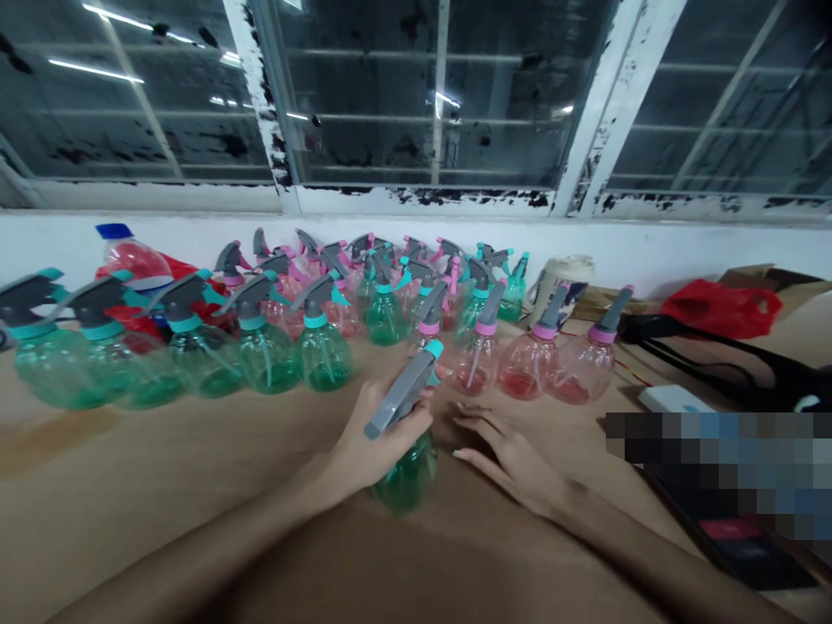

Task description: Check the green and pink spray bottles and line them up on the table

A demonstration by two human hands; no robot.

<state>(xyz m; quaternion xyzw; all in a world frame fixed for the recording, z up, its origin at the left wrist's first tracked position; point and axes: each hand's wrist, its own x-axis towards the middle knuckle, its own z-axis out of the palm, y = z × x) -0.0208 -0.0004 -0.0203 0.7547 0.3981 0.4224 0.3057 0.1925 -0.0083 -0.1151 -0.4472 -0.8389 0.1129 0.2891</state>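
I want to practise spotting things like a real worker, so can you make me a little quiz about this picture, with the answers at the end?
1. Choose one: which hand holds the green spray bottle? A) right B) left
2. True or false: the right hand is gripping a pink-collared bottle.
3. Fill in the colour: the crumpled plastic bag toward the picture's right side is ____.

Key:
1. B, the left hand.
2. False; it is open and holds nothing.
3. Red.

Left hand point(388, 444) around green spray bottle point(411, 475) (grey-topped), right hand point(513, 458) apart, more bottles point(325, 357) behind
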